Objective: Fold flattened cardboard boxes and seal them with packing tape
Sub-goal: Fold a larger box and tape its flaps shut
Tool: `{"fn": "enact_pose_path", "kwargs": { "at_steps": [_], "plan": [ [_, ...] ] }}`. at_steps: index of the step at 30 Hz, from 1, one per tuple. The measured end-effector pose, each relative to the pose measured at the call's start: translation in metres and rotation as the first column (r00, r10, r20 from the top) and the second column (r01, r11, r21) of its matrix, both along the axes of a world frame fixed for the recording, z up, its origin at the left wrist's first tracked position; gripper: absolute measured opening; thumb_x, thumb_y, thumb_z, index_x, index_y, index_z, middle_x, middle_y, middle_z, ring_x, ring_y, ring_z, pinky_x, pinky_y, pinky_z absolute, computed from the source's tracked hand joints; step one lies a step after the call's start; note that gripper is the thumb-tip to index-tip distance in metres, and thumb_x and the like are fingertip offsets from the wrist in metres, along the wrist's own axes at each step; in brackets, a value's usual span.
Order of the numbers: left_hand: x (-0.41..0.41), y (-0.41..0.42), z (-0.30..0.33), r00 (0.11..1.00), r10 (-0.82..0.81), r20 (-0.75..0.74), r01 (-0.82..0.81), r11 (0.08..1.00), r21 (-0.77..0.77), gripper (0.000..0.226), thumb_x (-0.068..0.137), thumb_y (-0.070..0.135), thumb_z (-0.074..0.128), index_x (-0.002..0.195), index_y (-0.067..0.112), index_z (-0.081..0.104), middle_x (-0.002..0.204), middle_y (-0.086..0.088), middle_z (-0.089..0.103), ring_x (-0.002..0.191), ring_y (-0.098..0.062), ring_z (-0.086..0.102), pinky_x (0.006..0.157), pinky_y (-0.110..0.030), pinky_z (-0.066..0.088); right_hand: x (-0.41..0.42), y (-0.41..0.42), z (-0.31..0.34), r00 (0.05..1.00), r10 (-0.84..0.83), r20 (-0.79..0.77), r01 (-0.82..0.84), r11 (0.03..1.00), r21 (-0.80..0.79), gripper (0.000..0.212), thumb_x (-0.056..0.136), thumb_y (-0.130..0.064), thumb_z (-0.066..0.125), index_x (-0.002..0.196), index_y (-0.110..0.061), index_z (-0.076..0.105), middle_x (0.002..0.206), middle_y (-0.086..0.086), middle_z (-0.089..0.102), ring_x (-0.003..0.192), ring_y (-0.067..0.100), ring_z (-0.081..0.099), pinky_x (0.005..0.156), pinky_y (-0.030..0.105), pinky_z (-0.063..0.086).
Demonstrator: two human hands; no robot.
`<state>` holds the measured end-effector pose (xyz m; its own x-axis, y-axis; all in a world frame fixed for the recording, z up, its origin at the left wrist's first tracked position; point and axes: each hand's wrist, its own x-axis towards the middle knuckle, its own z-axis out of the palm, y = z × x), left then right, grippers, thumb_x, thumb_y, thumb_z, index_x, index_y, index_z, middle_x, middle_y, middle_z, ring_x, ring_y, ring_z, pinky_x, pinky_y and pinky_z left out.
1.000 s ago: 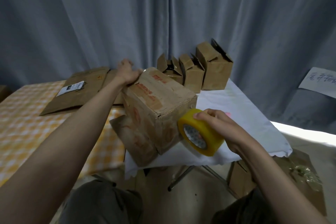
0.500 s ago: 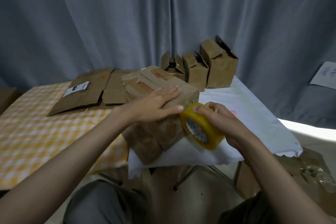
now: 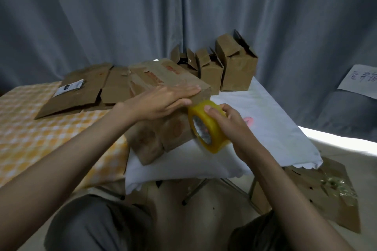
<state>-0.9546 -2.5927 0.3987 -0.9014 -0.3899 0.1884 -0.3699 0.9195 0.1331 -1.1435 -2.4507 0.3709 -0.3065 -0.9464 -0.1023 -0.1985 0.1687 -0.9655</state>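
Left hand [image 3: 163, 101] slid to box [image 3: 163, 128] edge beside tape roll [image 3: 208, 126].

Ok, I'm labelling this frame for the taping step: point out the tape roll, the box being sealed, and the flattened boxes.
tape roll [image 3: 210, 120], head view, on its yellow outer band.
box being sealed [image 3: 175, 128], head view, on its near side face.
flattened boxes [image 3: 81, 96], head view, on the top sheet.

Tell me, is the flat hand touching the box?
Touching. The head view shows the left hand lying flat on top of the box, fingers straight.
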Motion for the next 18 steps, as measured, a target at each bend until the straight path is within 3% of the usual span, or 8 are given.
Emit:
{"fn": "enact_pose_path", "kwargs": {
  "at_steps": [4, 8, 10, 11, 13, 16, 18],
  "plan": [
    [0.020, 0.009, -0.021, 0.998, 0.016, -0.061, -0.018, 1.000, -0.025, 0.058, 0.105, 0.051, 0.029, 0.156, 0.024, 0.032, 0.161, 0.012, 0.030, 0.148, -0.002, 0.025, 0.124, -0.038, 0.024, 0.001, 0.001, -0.017, 0.987, 0.159, 0.018, -0.160, 0.987, 0.020, 0.031, 0.093, -0.053, 0.062, 0.099, -0.023, 0.061, 0.097, -0.002, 0.067, 0.090, 0.018, 0.065, 0.081, 0.033, 0.050],
    [0.013, 0.015, -0.021, 0.998, 0.043, -0.034, -0.045, 0.997, -0.061, 0.059, 0.103, 0.055, 0.031, 0.156, 0.027, 0.031, 0.161, 0.012, 0.030, 0.149, -0.003, 0.024, 0.124, -0.043, 0.022, -0.023, -0.011, -0.029, 0.994, 0.009, 0.106, -0.004, 0.999, -0.047, 0.044, 0.103, -0.052, 0.042, 0.089, -0.017, 0.066, 0.080, 0.001, 0.066, 0.076, 0.011, 0.064, 0.072, 0.025, 0.049],
    [0.009, 0.020, -0.021, 0.998, 0.038, -0.054, -0.042, 0.995, -0.088, 0.057, 0.104, 0.051, 0.035, 0.155, 0.025, 0.034, 0.160, 0.009, 0.033, 0.148, -0.006, 0.027, 0.122, -0.043, 0.026, -0.056, -0.028, -0.051, 0.988, -0.120, -0.098, 0.108, 0.987, -0.118, 0.035, 0.106, -0.029, 0.045, 0.096, -0.009, 0.071, 0.087, 0.004, 0.071, 0.084, 0.012, 0.067, 0.078, 0.028, 0.052],
    [0.007, 0.022, -0.022, 0.997, 0.034, -0.067, -0.041, 0.993, -0.107, 0.055, 0.105, 0.048, 0.037, 0.154, 0.024, 0.036, 0.160, 0.007, 0.034, 0.148, -0.008, 0.029, 0.121, -0.043, 0.029, -0.076, -0.039, -0.068, 0.946, -0.150, -0.288, 0.125, 0.987, -0.103, 0.028, 0.104, -0.017, 0.046, 0.105, -0.009, 0.072, 0.102, 0.005, 0.072, 0.101, 0.016, 0.066, 0.089, 0.030, 0.050],
    [0.006, 0.027, -0.026, 0.995, 0.044, -0.093, -0.060, 0.983, -0.173, 0.053, 0.105, 0.047, 0.036, 0.153, 0.023, 0.038, 0.159, 0.003, 0.036, 0.147, -0.014, 0.033, 0.118, -0.044, 0.033, -0.109, -0.057, -0.096, 0.806, -0.076, -0.587, 0.110, 0.994, 0.023, 0.036, 0.096, -0.002, 0.045, 0.120, -0.011, 0.069, 0.130, 0.010, 0.064, 0.126, 0.031, 0.054, 0.107, 0.037, 0.041],
    [0.004, 0.032, -0.033, 0.986, 0.110, -0.125, -0.135, 0.966, -0.221, 0.054, 0.105, 0.047, 0.032, 0.153, 0.023, 0.039, 0.157, 0.001, 0.040, 0.143, -0.018, 0.039, 0.114, -0.045, 0.037, -0.131, -0.071, -0.125, 0.621, 0.050, -0.782, 0.083, 0.988, 0.129, 0.035, 0.089, 0.002, 0.048, 0.112, -0.010, 0.071, 0.122, 0.011, 0.064, 0.117, 0.042, 0.053, 0.095, 0.045, 0.048],
    [0.006, 0.032, -0.032, 0.984, 0.111, -0.141, -0.134, 0.977, -0.165, 0.054, 0.104, 0.045, 0.034, 0.151, 0.021, 0.043, 0.155, 0.001, 0.044, 0.143, -0.016, 0.039, 0.115, -0.044, 0.037, -0.136, -0.074, -0.132, 0.571, 0.041, -0.820, 0.080, 0.991, 0.105, 0.032, 0.092, 0.000, 0.052, 0.114, -0.011, 0.072, 0.121, 0.013, 0.061, 0.111, 0.043, 0.051, 0.090, 0.040, 0.045]
  ]
}}
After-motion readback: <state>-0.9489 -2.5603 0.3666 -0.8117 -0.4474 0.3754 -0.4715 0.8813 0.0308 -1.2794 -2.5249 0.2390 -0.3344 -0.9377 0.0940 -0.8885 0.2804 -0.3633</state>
